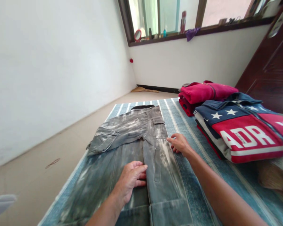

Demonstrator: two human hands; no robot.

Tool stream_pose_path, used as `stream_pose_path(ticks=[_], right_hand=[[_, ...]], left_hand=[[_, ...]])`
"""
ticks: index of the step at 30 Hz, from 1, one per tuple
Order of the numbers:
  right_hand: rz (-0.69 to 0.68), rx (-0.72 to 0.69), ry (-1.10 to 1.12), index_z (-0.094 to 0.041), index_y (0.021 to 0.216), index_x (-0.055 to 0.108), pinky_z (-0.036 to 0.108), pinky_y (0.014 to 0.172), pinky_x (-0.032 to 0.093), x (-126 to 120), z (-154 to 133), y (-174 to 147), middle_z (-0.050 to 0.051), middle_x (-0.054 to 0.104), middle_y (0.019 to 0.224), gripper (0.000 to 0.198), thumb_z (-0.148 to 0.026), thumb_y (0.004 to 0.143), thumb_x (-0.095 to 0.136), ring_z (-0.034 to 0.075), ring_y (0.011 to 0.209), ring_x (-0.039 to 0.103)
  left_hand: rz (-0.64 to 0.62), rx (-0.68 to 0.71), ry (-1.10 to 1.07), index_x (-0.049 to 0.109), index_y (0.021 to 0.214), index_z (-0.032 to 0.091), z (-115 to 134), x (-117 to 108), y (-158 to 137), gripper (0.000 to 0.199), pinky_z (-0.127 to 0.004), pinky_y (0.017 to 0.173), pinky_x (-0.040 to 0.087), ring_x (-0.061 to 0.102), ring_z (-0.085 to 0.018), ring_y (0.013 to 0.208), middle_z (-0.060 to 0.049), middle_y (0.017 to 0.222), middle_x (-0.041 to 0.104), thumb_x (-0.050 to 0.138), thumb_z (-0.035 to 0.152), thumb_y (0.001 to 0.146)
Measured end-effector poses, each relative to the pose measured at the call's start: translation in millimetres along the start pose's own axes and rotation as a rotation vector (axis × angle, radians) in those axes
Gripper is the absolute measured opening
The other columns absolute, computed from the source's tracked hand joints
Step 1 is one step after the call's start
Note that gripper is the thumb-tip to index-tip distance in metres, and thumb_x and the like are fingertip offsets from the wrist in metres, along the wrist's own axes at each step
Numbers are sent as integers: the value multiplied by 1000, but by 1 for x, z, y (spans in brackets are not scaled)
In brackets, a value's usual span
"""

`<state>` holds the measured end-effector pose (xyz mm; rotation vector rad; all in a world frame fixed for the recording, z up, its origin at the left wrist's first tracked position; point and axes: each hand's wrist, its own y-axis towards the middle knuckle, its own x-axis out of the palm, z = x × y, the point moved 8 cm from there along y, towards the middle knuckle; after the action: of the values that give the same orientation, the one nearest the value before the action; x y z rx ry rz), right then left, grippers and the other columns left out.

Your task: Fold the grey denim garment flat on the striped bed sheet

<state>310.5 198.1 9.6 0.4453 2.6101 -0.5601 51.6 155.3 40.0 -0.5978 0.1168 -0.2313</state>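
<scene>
A grey-green jacket (pixel 129 150) with a mottled, washed-out pattern lies spread before me, its dark collar (pixel 142 107) at the far end. One sleeve (pixel 163 175) runs down the right side over the body, and the other part (pixel 105 139) is folded across at the left. My left hand (pixel 133 179) has bent fingers at the inner edge of the right sleeve, thumb uppermost. At the jacket's right edge, beside a flap pocket (pixel 159 128), my right hand (pixel 179 144) pinches the cloth; some of its fingertips are hidden.
Blue striped cloth (pixel 193 138) covers the surface below. To the right are folded clothes: a pink garment (pixel 209 91) and a red and navy jacket (pixel 247 128) with white stars. A white wall (pixel 49 62) rises at the left. Bottles (pixel 183 22) stand on the windowsill.
</scene>
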Motion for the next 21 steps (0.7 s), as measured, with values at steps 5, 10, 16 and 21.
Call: stream_pose_path(ticks=[5, 10, 16, 21], right_hand=[[-21, 38, 16, -10, 113, 59, 19, 38, 38, 9, -8, 16, -5, 54, 48, 42, -40, 85, 64, 13, 38, 55], [-97, 60, 15, -14, 76, 61, 19, 35, 33, 14, -8, 24, -4, 48, 39, 23, -36, 81, 68, 12, 33, 48], [-74, 63, 80, -17, 68, 55, 18, 36, 29, 13, -7, 23, -6, 46, 41, 18, -26, 79, 66, 8, 33, 42], [-35, 52, 132, -17, 67, 55, 17, 37, 31, 12, -3, 25, -6, 46, 43, 16, -24, 74, 67, 8, 36, 44]], left_hand=[[-20, 7, -113, 57, 76, 18, 4, 4, 10, 31, -28, 59, 53, 66, -18, 61, -4, 69, 68, 82, 29, 62], [62, 30, -185, 58, 79, 18, 12, 6, 19, 27, -26, 57, 52, 66, -17, 62, -3, 70, 67, 79, 16, 63], [16, -48, -144, 60, 74, 17, 13, 18, 28, 19, -22, 45, 46, 62, -14, 53, -1, 67, 67, 74, 10, 63], [1, -53, -288, 53, 61, 19, 13, 22, 32, 22, -23, 48, 49, 59, -14, 47, 3, 54, 62, 64, 0, 58]])
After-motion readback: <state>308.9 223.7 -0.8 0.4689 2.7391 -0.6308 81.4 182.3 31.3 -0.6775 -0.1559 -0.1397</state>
